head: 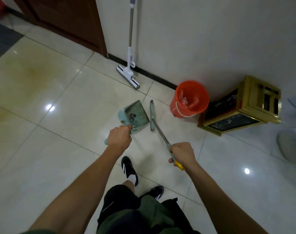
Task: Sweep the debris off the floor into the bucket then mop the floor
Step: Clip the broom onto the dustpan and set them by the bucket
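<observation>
While the left grip [119, 135] clasps the dustpan [134, 115] handle, the right grip [182, 153] clasps the broom [152, 115], its head right of the pan; the bucket [191, 98] stands far right.

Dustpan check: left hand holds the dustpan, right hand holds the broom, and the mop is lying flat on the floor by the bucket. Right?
Not quite. In the head view the mop stands upright against the wall. The left hand does hold the dustpan, the right hand the broom, near the bucket.
</observation>
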A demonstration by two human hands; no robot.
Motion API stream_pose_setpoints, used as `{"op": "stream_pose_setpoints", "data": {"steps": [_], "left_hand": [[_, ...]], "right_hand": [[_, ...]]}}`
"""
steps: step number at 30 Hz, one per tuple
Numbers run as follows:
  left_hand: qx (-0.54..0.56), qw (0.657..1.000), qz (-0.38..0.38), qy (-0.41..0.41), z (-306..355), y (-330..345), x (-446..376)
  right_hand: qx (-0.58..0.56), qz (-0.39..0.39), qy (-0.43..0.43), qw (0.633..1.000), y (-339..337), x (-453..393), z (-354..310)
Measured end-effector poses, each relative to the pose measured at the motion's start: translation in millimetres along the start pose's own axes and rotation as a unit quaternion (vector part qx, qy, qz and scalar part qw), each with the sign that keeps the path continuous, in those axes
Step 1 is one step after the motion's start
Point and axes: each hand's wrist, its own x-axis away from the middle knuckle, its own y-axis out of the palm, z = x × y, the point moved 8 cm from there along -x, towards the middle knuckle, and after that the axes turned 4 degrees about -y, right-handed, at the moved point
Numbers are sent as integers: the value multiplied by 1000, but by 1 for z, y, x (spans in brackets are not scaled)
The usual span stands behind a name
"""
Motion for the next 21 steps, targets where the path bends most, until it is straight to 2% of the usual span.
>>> {"op": "stream_pose_setpoints", "data": {"steps": [9, 12, 14, 16, 19, 21], "left_hand": [[-14, 997, -57, 40, 10, 42, -17], [-16, 996, -70, 59, 20, 46, -19], [-15, 995, -72, 63, 24, 46, -22], [-14, 995, -75, 66, 25, 46, -24], [-18, 994, -82, 70, 27, 47, -24], [-16, 994, -88, 65, 27, 48, -23]], "right_hand": [[6, -18, 12, 1000, 33, -14, -43], [102, -41, -11, 994, 43, -11, -53], [133, -59, -57, 988, 45, -8, -67], [210, -103, -98, 967, 48, 0, -79], [221, -89, -70, 969, 40, -5, -83], [262, -91, -80, 957, 39, -8, -91]]}}
